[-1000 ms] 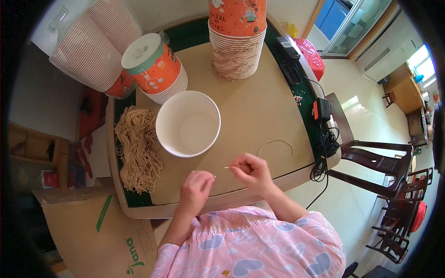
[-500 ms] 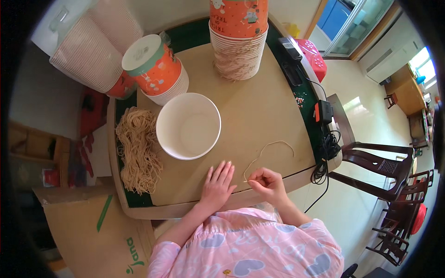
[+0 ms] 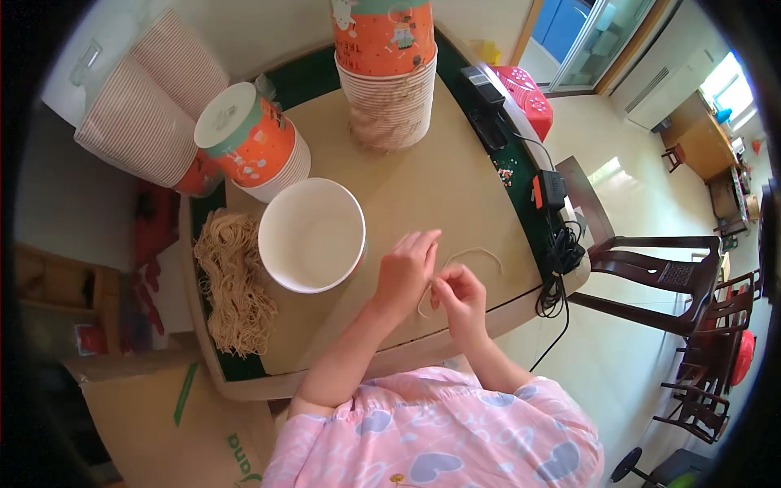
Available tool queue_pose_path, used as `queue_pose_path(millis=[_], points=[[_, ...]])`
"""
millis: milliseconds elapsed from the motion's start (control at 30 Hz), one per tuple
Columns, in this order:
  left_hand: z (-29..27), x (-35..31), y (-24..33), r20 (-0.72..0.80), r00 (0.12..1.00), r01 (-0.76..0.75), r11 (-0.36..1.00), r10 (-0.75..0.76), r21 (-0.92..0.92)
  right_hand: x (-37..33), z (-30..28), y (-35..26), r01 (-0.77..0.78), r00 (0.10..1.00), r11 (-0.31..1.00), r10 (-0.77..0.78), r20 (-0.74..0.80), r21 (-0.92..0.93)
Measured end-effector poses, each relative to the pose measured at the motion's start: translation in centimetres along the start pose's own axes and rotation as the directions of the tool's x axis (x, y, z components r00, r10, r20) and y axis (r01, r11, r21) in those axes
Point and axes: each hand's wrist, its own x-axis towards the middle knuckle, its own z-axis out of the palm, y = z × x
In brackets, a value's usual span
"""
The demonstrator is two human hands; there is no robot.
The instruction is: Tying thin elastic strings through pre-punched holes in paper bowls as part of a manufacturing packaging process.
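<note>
A thin beige string [image 3: 480, 250] curves over the brown tabletop sheet toward my hands. The fingers of my right hand [image 3: 460, 299] are pinched together on it, and a short end hangs below. Right beside it, nearly touching, is my left hand [image 3: 404, 272], turned on edge with its fingers stretched out; its thumb side is partly hidden. Left of my hands stands a white paper tub [image 3: 312, 236], its mouth facing up. A bundle of the same beige string [image 3: 232, 285] lies at the table's left edge.
An orange-and-green stack of tubs [image 3: 252, 142] leans behind the white one. A taller tub stack [image 3: 386, 89] wound with string stands at the back. Black adapters [image 3: 550, 191] and coiled cable [image 3: 563, 252] line the right edge. Beyond are a dark chair [image 3: 651, 272] and a carton [image 3: 163, 423].
My left hand has lifted off the tabletop, turned on edge and moved right to meet my right hand. My right hand has risen slightly with the string. The view has shifted a little.
</note>
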Motion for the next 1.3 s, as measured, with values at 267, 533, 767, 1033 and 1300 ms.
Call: queue_pose_path(millis=[267,533,767,1033,1300], points=[[-11.4,-1.4,2.6,-0.259,0.964,0.105,0.984,-0.064,0.147,4.5,3.7,1.8,0.322,0.947,0.916,-0.311,0.084,-0.239],[-12.8,-0.6,-1.0,0.075,0.960,0.248,0.942,-0.271,0.227,4.3,5.4,2.0,0.451,0.892,0.779,-0.399,0.211,-0.436],[-12.2,-0.7,-1.4,0.219,0.895,0.394,0.919,-0.388,0.018,4.1,6.0,2.4,0.403,0.915,0.816,-0.350,0.200,-0.415],[-12.3,-0.5,-0.7,0.236,0.895,0.378,0.924,-0.380,0.053,4.3,6.2,2.5,0.411,0.910,0.821,-0.346,0.227,-0.396],[-11.7,-0.8,-1.0,0.197,0.931,0.310,0.951,-0.306,0.009,4.2,6.2,2.2,0.412,0.910,0.822,-0.347,0.229,-0.393]])
